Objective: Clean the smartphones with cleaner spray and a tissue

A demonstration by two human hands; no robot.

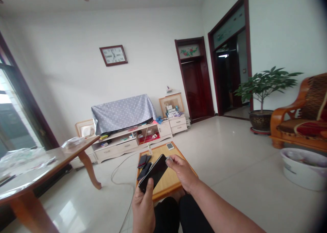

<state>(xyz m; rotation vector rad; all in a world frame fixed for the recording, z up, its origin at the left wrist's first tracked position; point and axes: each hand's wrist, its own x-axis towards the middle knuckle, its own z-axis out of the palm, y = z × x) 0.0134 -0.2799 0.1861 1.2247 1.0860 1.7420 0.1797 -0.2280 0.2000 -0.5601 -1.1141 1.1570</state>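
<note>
You are clamping the black smartphone (153, 173) steady in your left grip (143, 205), pinching a white connector (168, 159) at its edge with your right grip (182, 173).

the left hand (143, 208) is sitting low in the view, upright and bare, with its thumb (150, 186) lying up along the inner side and its fingers (135, 199) curling round from behind. the right hand (182, 171) is angling in from the lower right, knuckles uppermost, with its forefinger (171, 159) and thumb pinching together at the tips. the right wrist (194, 187) is bending slightly, and the bare right forearm (219, 209) is stretching diagonally toward the bottom edge.
</note>
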